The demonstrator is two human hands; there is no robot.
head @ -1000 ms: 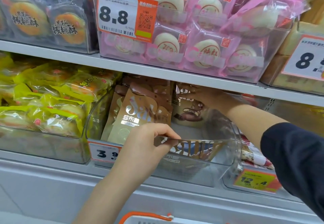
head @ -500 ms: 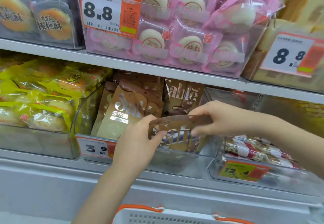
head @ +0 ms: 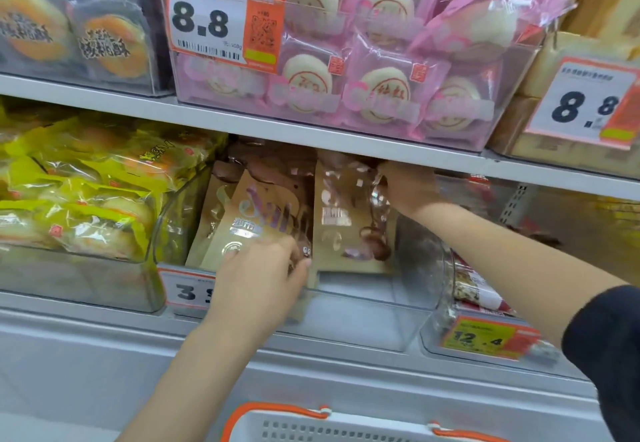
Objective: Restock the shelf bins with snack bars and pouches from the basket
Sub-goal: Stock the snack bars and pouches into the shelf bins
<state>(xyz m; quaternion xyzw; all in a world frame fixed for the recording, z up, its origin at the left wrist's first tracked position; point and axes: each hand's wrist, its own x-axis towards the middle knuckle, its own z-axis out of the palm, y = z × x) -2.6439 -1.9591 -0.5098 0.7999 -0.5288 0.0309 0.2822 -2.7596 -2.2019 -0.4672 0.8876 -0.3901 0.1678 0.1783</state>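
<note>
On the lower shelf, the clear bin (head: pixel 363 317) in the middle holds the brown snack pouches (head: pixel 263 213), which stand leaning against one another in its left and rear part, between the yellow packs (head: pixel 86 206) on the left and the bin with the 12.4 price tag (head: pixel 485 337) on the right. The left hand (head: pixel 263 275) is laid over the bottom edge of the front pouches, fingers bent against them; whether a pouch is truly pinched cannot be told. Further right, one upright pouch (head: pixel 346 220) is gripped at its top right corner by the right hand (head: pixel 412 185), just under the upper shelf edge. These pouches are judged light, thin and flexible, with a glossy film that may slide between fingers; the contents are probably brittle biscuits, so squeezing the flat faces is best avoided. A hold is best taken on the sealed top edge or a corner. The white basket (head: pixel 346 431) with orange handles is seen at the lower edge.
</note>
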